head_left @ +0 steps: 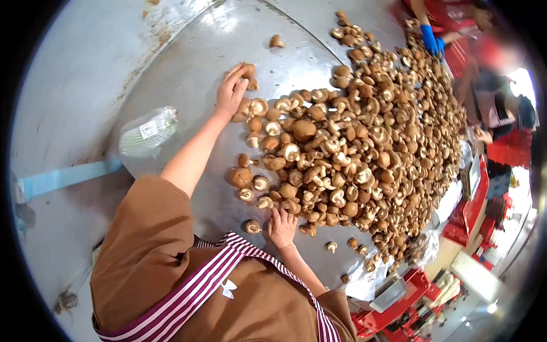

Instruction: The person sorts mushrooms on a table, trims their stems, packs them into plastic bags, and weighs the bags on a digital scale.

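A large heap of brown shiitake mushrooms (364,148) lies spread over a metal table (194,85). At the heap's far left edge, my left hand (231,91) reaches out with its fingers curled around a shiitake mushroom (249,70); another sits right beneath it. My right hand (282,228) rests on the table close to my body, fingers apart, their tips touching mushrooms at the near edge. A single mushroom (252,227) lies just left of it. Some caps face up, others show pale gills and stems.
A mesh-wrapped package with a white label (149,130) sits at the table's left edge. One stray mushroom (277,41) lies farther out. Across the heap, a co-worker's blue glove (431,41) reaches in. Red crates (393,305) stand along the right side.
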{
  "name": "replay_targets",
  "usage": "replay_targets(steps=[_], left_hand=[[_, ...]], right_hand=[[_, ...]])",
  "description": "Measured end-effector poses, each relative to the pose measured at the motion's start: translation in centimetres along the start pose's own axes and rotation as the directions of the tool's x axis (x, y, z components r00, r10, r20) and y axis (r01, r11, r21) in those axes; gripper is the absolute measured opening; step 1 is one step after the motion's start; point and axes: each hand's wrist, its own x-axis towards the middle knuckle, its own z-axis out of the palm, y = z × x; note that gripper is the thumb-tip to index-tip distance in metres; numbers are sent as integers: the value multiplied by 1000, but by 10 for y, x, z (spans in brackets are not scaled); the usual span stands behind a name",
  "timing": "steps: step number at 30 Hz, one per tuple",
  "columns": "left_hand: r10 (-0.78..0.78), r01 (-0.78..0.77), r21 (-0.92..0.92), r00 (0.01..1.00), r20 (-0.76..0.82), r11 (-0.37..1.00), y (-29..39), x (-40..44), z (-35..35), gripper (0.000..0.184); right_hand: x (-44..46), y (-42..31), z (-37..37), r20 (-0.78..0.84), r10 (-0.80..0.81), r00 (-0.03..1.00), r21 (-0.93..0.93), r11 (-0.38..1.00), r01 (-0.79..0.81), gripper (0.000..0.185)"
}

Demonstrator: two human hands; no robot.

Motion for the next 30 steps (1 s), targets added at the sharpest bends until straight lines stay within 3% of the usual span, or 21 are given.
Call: replay_targets(steps=[3, 5, 6, 8, 10, 12, 14, 15, 16, 17, 20, 23, 24, 26, 28, 29, 30], left_hand=[[-35, 67, -172, 983, 181, 983, 49, -22, 50, 48], [-3, 65, -158, 931, 366, 985, 62, -45, 86, 58], [20, 62, -167, 893, 451, 984, 71, -52, 97, 61], [20, 104, -217, 863, 506, 971, 94, -64, 122, 66], [-26, 124, -149, 844, 535, 981, 129, -76, 141, 67], [85, 8, -182, 865, 494, 983, 152, -81, 156, 66], [107, 59, -263, 812, 573, 963, 181, -82, 175, 66], [124, 19, -225, 788, 603, 974, 197, -88, 186, 70], [273, -149, -251, 759, 591, 956, 205, -91, 204, 76], [243, -119, -229, 721, 649, 966, 216, -101, 220, 80], [323, -364, -48, 751, 576, 930, 250, -117, 244, 73], [330, -298, -153, 741, 585, 942, 248, -95, 236, 64], [401, -378, -153, 766, 502, 913, 252, -74, 214, 55], [495, -449, -210, 810, 315, 868, 206, -26, 203, 48], [312, -303, -75, 928, 203, 950, 176, 26, 160, 42], [398, -407, 99, 912, 97, 908, 121, 60, 150, 41], [339, -337, 141, 941, 9, 931, 82, 86, 134, 41]], right_hand=[[-3, 0, -2, 59, 56, 997, 37, 998, -58, 44], [-3, 0, -6, 179, 67, 982, 49, 996, -77, 36], [-3, 0, -6, 164, 98, 982, 46, 993, -107, 36], [-2, 2, -4, 40, 21, 999, 67, 997, -24, 34], [-1, 3, -6, 27, 24, 999, 63, 998, -26, 35], [0, 2, -7, -39, -13, 999, 76, 997, 15, 36], [0, 3, -6, -43, -15, 999, 81, 997, 18, 38], [-1, 3, -6, -26, -9, 1000, 64, 998, 10, 39], [-2, 4, -5, -7, -5, 1000, 46, 999, 5, 39], [-3, 4, -6, -11, -10, 1000, 42, 999, 10, 39], [-5, 1, -8, 54, 39, 998, 89, 995, -44, 40], [-5, -1, -12, 120, 83, 989, 96, 991, -95, 45], [-3, 2, -12, 114, 71, 991, 99, 992, -83, 45], [-3, 4, -11, 3, 0, 1000, 121, 993, -1, 48], [0, 5, -11, -55, -13, 998, 193, 981, 23, 41], [1, 5, -10, -50, -21, 999, 185, 982, 30, 41], [0, 6, -9, -43, -28, 999, 176, 984, 35, 42]])
